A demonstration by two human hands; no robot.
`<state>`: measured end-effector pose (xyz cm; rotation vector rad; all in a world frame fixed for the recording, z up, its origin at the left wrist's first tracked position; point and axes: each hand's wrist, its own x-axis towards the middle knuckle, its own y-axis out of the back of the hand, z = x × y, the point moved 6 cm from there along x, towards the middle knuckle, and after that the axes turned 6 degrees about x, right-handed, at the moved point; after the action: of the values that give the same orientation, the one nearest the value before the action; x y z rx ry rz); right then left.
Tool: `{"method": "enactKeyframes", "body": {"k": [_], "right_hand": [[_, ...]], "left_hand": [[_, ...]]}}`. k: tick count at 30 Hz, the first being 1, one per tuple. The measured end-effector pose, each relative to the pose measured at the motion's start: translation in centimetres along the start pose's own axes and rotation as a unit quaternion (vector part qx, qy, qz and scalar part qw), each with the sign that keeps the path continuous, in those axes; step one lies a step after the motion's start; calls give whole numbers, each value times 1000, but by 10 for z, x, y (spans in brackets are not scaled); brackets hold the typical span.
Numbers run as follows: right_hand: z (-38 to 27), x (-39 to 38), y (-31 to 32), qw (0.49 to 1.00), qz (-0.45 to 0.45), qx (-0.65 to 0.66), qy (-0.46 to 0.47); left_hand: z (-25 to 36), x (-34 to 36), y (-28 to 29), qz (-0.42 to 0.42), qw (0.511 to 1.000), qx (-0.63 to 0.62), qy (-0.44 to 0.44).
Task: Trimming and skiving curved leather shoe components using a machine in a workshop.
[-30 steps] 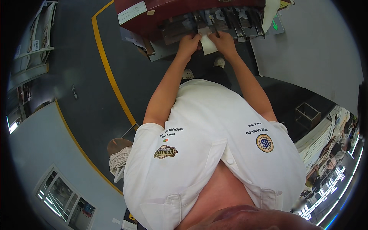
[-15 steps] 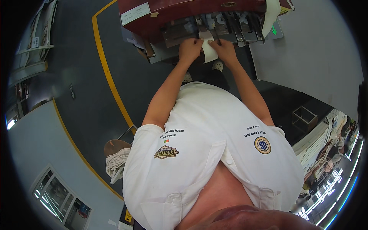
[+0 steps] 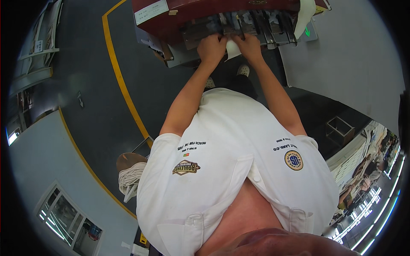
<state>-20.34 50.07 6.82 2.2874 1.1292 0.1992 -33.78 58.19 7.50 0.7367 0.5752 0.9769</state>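
Observation:
At the front of a dark red machine (image 3: 200,7), my left hand (image 3: 212,49) and my right hand (image 3: 250,48) are closed on either side of a cream, flat, flexible piece (image 3: 232,50), thumbs toward each other. Its far end lies among dark metal guides (image 3: 265,32) and small pale parts on the machine's front, partly hidden by my fingers. A white strip (image 3: 304,19) hangs at the machine's right end.
Grey floor with a yellow line (image 3: 119,77) lies to my left, beside a rack (image 3: 42,51). A coil of white cord (image 3: 130,177) is near my left side. A grey wall (image 3: 350,51) and a metal frame (image 3: 339,128) are to my right.
Both hands drew slightly back toward me with the cream piece, then moved up toward the machine again. Less of the piece shows now than half a second ago.

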Motion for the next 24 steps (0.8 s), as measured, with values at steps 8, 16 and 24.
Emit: {"method": "enactKeyframes", "body": {"k": [8, 16, 24], "right_hand": [[-1, 1, -1, 1000, 14, 1, -8], [4, 5, -1, 999, 37, -25, 18], [6, -8, -6, 998, 44, -31, 19]], "left_hand": [[1, 5, -1, 55, 998, 38, -17], [5, 8, -3, 30, 999, 2, -18], [5, 2, -1, 47, 999, -23, -9]]}}
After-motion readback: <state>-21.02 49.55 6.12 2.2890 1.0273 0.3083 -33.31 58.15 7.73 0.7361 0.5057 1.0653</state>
